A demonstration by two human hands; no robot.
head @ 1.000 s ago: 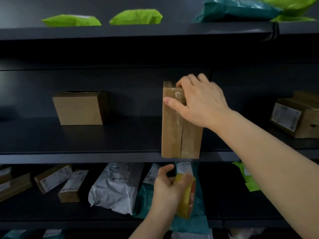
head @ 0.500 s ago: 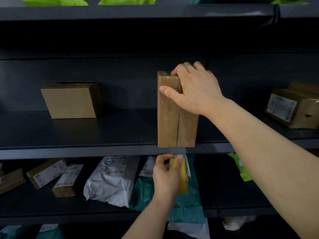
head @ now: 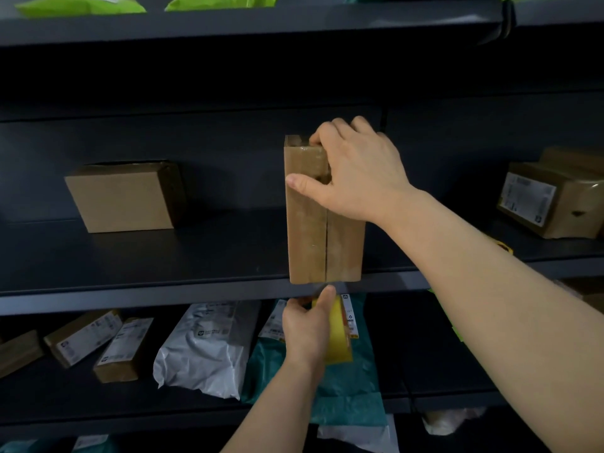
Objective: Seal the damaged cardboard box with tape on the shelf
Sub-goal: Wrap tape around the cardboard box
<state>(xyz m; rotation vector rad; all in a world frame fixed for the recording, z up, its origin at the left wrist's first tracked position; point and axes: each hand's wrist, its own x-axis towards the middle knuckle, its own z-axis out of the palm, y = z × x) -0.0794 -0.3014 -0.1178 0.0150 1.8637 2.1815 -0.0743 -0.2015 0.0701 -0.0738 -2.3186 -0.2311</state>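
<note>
Both hands are busy. The right hand [head: 356, 178] has its fingers clamped over the top of the upright cardboard box [head: 310, 243], which stands beneath them at the front edge of the shelf [head: 163, 297]. The fingers of the left hand [head: 304, 328] pinch a yellow tape roll [head: 338, 335] just under the box. A hard tug on the tape could drag the box off that edge. Half a second ago the roll sat lower.

tape roll [head: 340, 338] half hidden, parcel labels [head: 526, 199] unreadable
</note>
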